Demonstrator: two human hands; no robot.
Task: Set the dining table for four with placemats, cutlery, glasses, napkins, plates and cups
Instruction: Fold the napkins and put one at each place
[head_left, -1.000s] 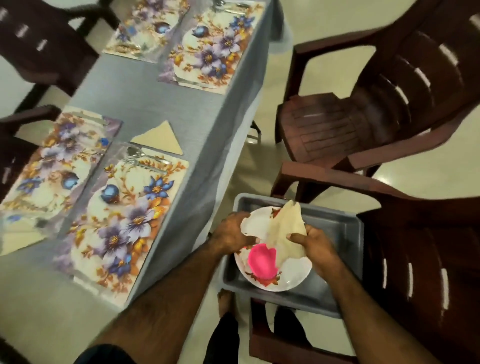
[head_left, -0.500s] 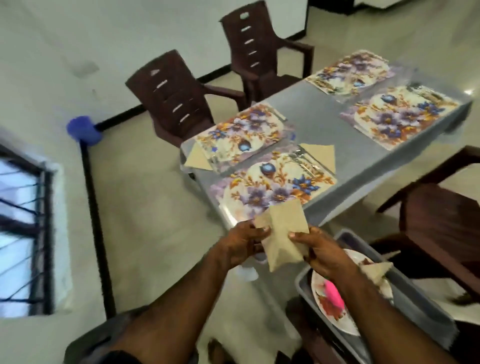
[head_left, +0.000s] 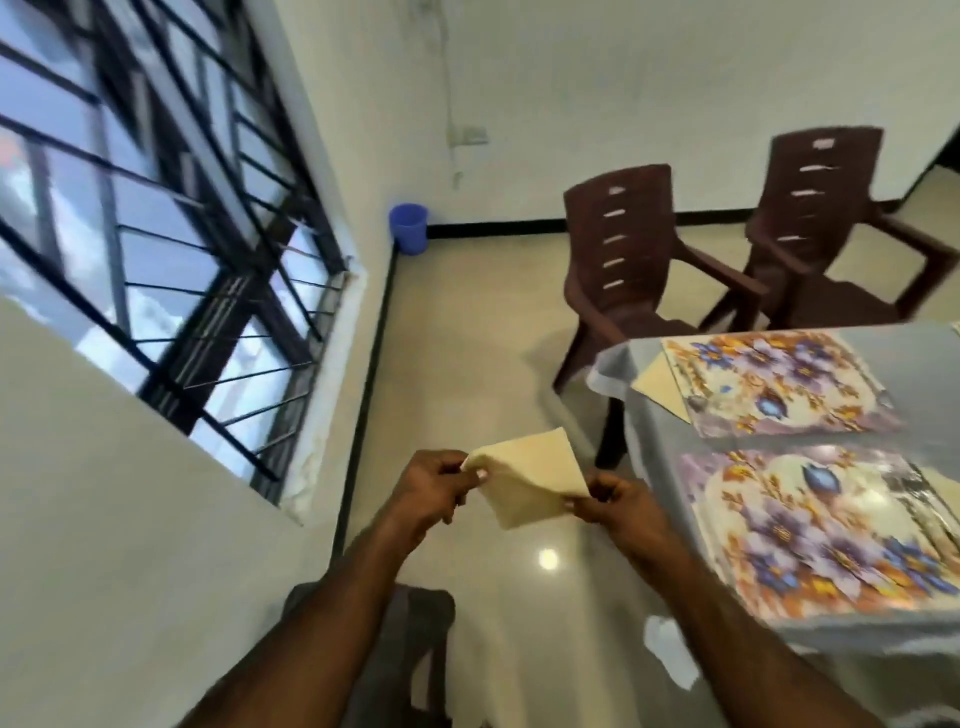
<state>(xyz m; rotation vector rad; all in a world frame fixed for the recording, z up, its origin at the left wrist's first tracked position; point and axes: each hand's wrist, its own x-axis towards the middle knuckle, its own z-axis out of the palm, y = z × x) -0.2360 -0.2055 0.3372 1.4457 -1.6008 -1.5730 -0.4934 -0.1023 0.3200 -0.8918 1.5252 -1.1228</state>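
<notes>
Head view looks down over both bare forearms, stretched out above the glossy cream floor (head_left: 467, 338). Between them hangs a pale yellow folded paper napkin (head_left: 524, 478), held in the air just left of the grey-clothed dining table (head_left: 649, 415). Left hand (head_left: 431, 488) pinches its upper left corner; right hand (head_left: 618, 506) pinches the lower right edge. On the table lie two floral placemats (head_left: 779, 382) (head_left: 826, 530), with another cream napkin (head_left: 662, 387) tucked beside the farther mat. Two brown plastic chairs (head_left: 623, 249) stand beyond, and a blue bucket (head_left: 410, 227) sits in the corner.
</notes>
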